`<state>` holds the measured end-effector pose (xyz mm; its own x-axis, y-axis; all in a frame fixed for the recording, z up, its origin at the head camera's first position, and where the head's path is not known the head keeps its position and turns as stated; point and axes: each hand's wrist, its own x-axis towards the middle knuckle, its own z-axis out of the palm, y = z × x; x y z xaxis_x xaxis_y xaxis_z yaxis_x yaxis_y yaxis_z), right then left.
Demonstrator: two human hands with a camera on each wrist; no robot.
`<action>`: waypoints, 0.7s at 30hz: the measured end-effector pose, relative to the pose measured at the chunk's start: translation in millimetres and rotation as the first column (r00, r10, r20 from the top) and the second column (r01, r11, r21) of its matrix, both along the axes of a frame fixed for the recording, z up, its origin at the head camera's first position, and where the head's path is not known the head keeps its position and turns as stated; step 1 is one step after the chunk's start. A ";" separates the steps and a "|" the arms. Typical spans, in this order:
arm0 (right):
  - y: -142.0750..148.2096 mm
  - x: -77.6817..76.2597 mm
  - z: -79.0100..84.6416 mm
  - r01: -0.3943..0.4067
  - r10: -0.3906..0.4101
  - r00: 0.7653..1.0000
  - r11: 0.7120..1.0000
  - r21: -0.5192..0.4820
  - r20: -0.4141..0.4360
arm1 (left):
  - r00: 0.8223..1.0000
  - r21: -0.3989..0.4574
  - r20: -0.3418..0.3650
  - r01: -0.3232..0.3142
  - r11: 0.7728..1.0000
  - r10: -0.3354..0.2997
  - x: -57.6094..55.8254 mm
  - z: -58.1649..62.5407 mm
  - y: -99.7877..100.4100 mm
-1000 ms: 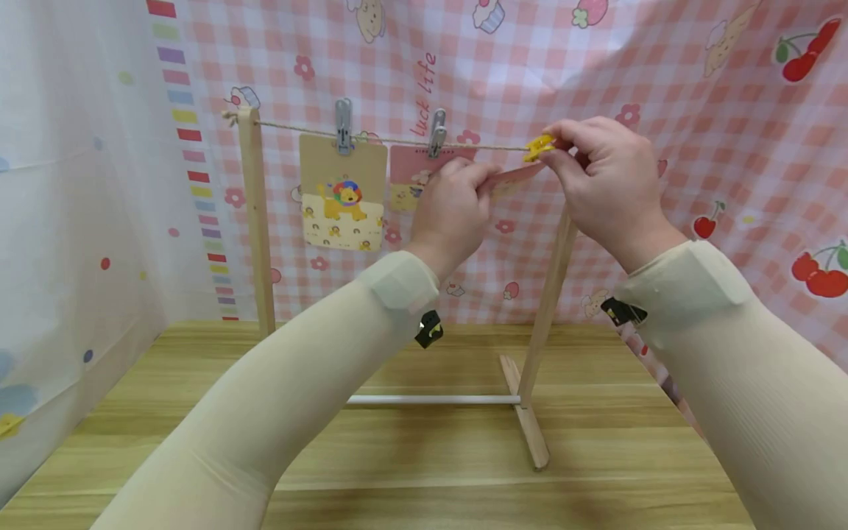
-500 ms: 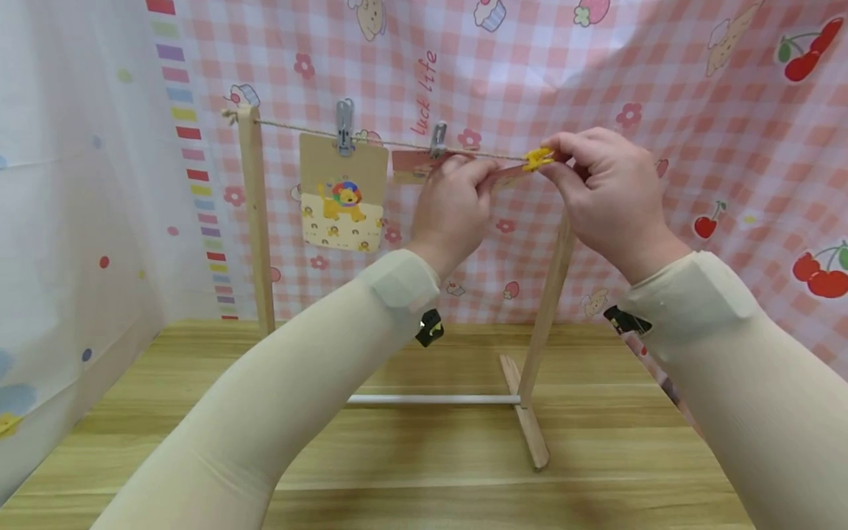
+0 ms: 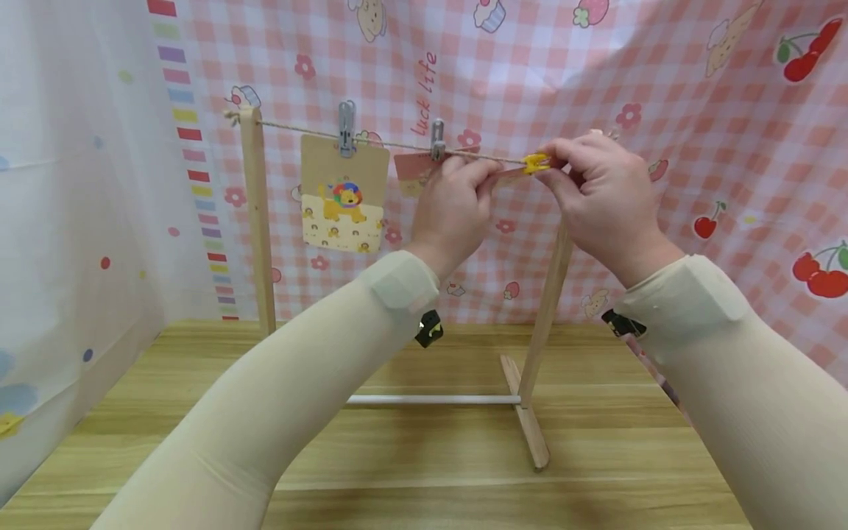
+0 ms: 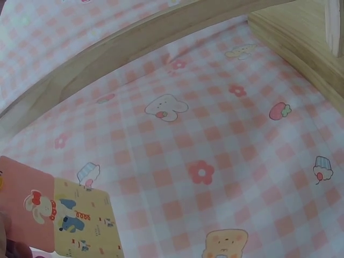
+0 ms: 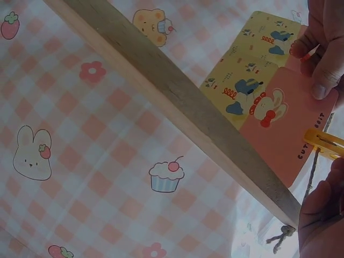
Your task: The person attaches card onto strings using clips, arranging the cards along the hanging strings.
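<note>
In the head view my left hand [image 3: 457, 210] pinches a pink and yellow rabbit card [image 5: 271, 121] near its top edge. My right hand [image 3: 606, 202] pinches a yellow clothespin [image 3: 535, 163] between thumb and fingers. The clothespin sits on the twine [image 3: 493, 157] at the card's top edge, as the right wrist view shows. Left of it, a grey clip [image 3: 438, 140] holds another pink card [image 3: 409, 173] on the twine, partly hidden by my left hand. Farther left, a second grey clip [image 3: 347, 129] holds a tan lion card [image 3: 344, 193].
The twine runs between two wooden posts, a left post [image 3: 257, 221] and a right post [image 3: 546, 302]. A white rod [image 3: 433, 400] and a wooden foot [image 3: 523, 412] lie low on the wood-grain table [image 3: 371, 471]. A checked cloth [image 3: 503, 265] hangs behind.
My right hand and the yellow clothespin have moved down a little, pulling the twine lower. The middle grey clip and its card have dipped and tilted. My left hand stays nearly still.
</note>
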<state>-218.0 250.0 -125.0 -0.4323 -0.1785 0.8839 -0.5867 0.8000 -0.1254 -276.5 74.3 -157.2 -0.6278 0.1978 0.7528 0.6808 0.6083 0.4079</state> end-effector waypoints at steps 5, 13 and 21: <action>-0.2 -0.3 -0.6 0.000 0.000 1.000 1.000 0.009 -0.002 | 0.999 0.006 -0.028 0.015 1.000 -0.014 0.3 -1.0 0.5; 0.4 0.1 -0.3 0.008 -0.008 1.000 0.999 0.044 0.013 | 0.998 0.009 -0.056 0.025 1.000 -0.025 -1.7 -0.8 0.2; 0.6 -0.9 -0.8 0.025 -0.026 0.999 0.998 0.052 0.033 | 0.999 0.000 -0.040 0.033 0.999 -0.033 -1.6 -2.3 -2.3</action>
<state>-218.8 250.6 -125.8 -0.4667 -0.2117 0.8587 -0.5621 0.8206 -0.1032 -278.0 72.0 -159.4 -0.5903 0.2174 0.7774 0.7164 0.5848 0.3804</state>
